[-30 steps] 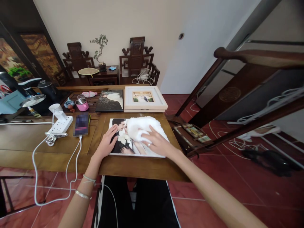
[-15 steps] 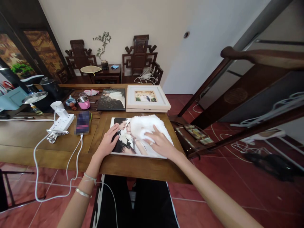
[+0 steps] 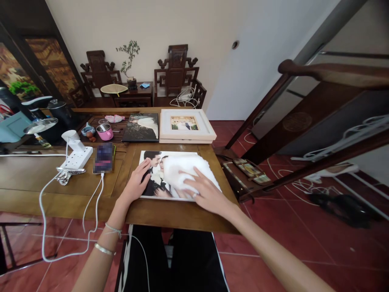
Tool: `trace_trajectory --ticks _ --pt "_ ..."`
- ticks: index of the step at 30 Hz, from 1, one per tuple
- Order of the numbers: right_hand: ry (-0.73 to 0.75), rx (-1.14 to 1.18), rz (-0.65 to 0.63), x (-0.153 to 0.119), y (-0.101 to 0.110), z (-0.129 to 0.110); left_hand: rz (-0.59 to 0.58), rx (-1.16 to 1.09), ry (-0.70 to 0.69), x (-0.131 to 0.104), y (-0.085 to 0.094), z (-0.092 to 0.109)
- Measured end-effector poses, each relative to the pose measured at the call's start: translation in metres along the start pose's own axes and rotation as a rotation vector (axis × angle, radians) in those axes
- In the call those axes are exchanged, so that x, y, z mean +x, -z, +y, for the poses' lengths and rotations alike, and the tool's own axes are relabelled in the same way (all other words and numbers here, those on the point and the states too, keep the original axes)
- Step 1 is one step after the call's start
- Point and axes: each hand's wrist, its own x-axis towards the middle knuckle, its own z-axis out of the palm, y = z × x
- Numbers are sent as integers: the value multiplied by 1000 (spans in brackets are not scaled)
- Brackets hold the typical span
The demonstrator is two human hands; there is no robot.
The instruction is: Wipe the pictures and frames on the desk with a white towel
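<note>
A wedding photo panel [image 3: 162, 190] lies flat near the front edge of the wooden table, showing a couple. On its left edge my left hand [image 3: 136, 182] rests with fingers stretched flat. My right hand [image 3: 209, 192] presses a fluffy white cloth [image 3: 184, 166] onto the right part of the panel, its fingers partly spread over the cloth and sunk into it. The cloth covers much of the picture's right half. Slight motion blur softens the cloth.
Behind the panel lie a dark photo panel [image 3: 141, 127] and a white picture frame [image 3: 206, 132]. To the left are a phone [image 3: 103, 158] on a charging cable, a power strip [image 3: 80, 158] and a pink cup [image 3: 105, 132]. A wooden chair [image 3: 322, 97] stands at right.
My right hand and the cloth have slid a little left and toward me over the panel. My left hand stays on the panel's edge. The view has shifted slightly.
</note>
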Motion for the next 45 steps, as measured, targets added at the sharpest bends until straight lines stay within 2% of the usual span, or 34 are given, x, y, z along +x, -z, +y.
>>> trace_trajectory --ticks 5,9,12,20,24,26,29,34,37,39,42,45 --pt "-81 -107 80 53 -6 43 -5 3 7 -1 0 -1" --pt "-95 -127 97 68 -10 51 1 -7 17 -1 0 -2" --pt "-57 -112 64 54 -11 35 2 -7 22 -1 -1 -2" --pt "58 -9 -85 -31 -8 -51 -3 1 18 -2 -2 -3" --pt "101 -3 -109 -44 -7 -64 -2 0 18 -1 -1 -1" --pt "81 -2 -116 -38 -5 -59 0 -1 12 -1 -1 0" --pt "35 -13 -117 -18 0 -38 -2 0 8 -1 -1 0" --pt "63 -73 -68 26 6 22 -1 4 6 -2 -1 -1" --pt "5 -97 -25 47 5 57 -8 5 8 -2 -1 -2" --pt "-47 -90 4 55 4 71 -9 2 14 -2 -1 -1" --pt "-99 -72 37 57 2 73 2 -7 10 -2 -1 -1" --pt "-74 -66 33 45 1 52 11 -11 9 -2 -1 -1"
